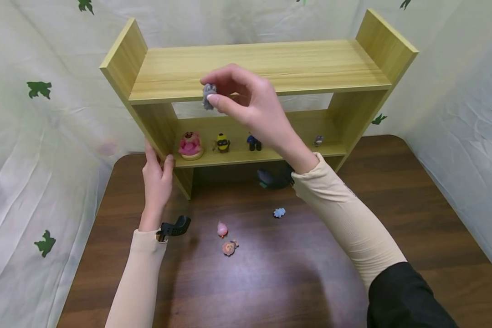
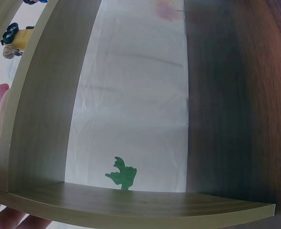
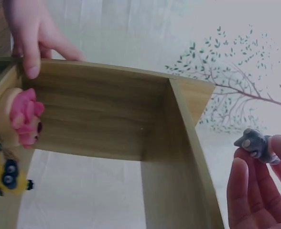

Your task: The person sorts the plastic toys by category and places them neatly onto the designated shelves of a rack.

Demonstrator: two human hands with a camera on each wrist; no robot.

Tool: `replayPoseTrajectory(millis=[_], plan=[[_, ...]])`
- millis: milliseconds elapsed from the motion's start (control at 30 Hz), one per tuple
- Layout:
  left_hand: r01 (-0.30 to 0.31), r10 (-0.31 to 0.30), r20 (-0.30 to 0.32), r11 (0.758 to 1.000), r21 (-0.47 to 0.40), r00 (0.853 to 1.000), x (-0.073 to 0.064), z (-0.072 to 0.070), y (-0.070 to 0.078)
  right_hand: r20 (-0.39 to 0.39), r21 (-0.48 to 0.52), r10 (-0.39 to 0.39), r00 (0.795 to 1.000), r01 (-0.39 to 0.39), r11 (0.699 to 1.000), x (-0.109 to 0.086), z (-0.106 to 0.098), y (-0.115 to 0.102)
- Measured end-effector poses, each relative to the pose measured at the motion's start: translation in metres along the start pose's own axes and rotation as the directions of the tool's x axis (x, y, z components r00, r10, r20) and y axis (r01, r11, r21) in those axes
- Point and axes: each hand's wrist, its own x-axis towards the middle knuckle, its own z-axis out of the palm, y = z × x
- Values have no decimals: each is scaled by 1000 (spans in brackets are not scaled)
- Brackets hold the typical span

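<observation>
Between the thumb and fingertips of my right hand is a small grey animal figurine, pinched in front of the top board of a wooden shelf. The right wrist view shows the grey figurine beside the shelf's edge. My left hand grips the shelf's left side panel near the middle board, thumb at the front edge and fingers along the outside. On that board stand a pink bear figurine, a yellow figure, a blue-and-black figure and a small grey-purple figure.
On the brown table lie a pink figurine, an orange lion-like figurine and a light blue one. A dark object sits under the shelf, partly behind my right arm. White cloth with green leaves hangs around the table.
</observation>
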Motion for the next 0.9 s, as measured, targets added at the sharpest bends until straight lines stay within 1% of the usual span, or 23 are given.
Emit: replayPoseTrajectory(millis=[100,200,367,567,667,767,900], plan=[[3,-3,-3,1000,9,1000,-1,0,-1,12,-29,-12,1000,12,1000,12,3,-2],[4,-3,-6,1000,12,1000,-1,-1,-2,19,-66,-4,1000,5,998,23,5,-2],[5,-5,-9,1000,9,1000,-2,-1,-2,24,-100,61,998,-58,993,41,10,-1],[-2,2,-11,1000,5,1000,-3,0,-1,30,-110,167,986,-163,981,62,19,5],[-3,3,-8,1000,4,1000,-3,0,0,37,-139,192,981,-185,973,68,22,7],[-1,1,-5,1000,9,1000,-2,0,0,44,-180,197,979,-186,966,73,24,8],[1,-1,5,1000,9,1000,-1,1,1,40,-189,263,964,-251,949,80,28,7]])
